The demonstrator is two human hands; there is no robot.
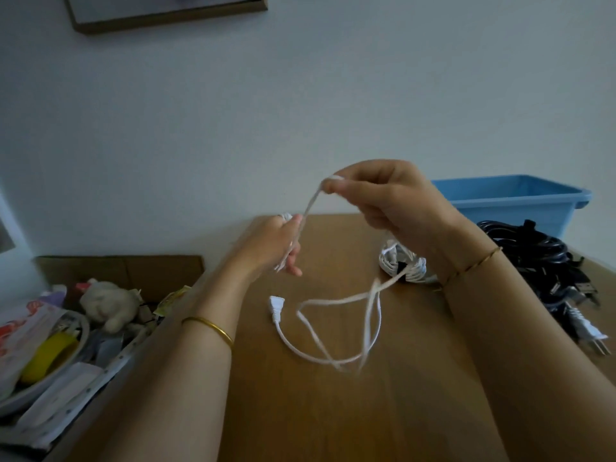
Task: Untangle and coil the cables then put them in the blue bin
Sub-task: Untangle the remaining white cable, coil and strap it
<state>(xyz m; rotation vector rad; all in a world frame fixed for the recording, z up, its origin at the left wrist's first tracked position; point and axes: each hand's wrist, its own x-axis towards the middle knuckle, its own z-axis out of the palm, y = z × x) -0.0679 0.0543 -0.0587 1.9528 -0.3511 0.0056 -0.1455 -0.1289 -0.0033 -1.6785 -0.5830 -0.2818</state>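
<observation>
A thin white cable (336,303) hangs in loose loops over the wooden table (333,411), its white plug (275,308) lying on the tabletop. My right hand (390,198) is raised and pinches a stretch of this cable between thumb and fingers. My left hand (275,243), lower and to the left, grips the same cable with curled fingers. Behind my right wrist sits a coiled white cable bundle (401,261). A pile of black cables (540,258) lies at the right. The blue bin (513,198) stands at the back right against the wall.
A cardboard box (120,271) left of the table holds clutter: a plush toy (106,305), a yellow tape roll (46,356), papers. A grey plug (586,331) lies at the table's right edge. A picture frame (166,15) hangs on the wall.
</observation>
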